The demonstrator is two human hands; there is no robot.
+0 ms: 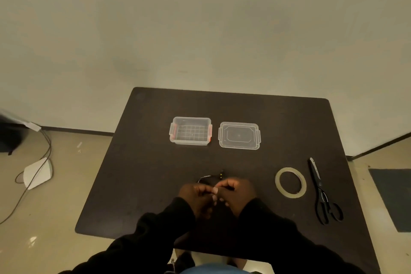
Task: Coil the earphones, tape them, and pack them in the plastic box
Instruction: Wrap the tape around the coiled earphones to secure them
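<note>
Black earphones (215, 177) lie bunched on the dark table (138, 162) near its front middle, mostly hidden behind my hands. My left hand (196, 198) and my right hand (236, 193) meet over the cable, fingers closed on it. The clear plastic box (190, 131) with orange latches stands open and empty at the back, its clear lid (239, 135) flat beside it on the right. A roll of clear tape (290, 182) rests right of my hands.
Black scissors (322, 193) lie closed beside the tape, near the table's right edge. On the floor to the left are a white device (37, 173) and dark cables (42, 153). A dark mat (393, 198) covers the floor on the right.
</note>
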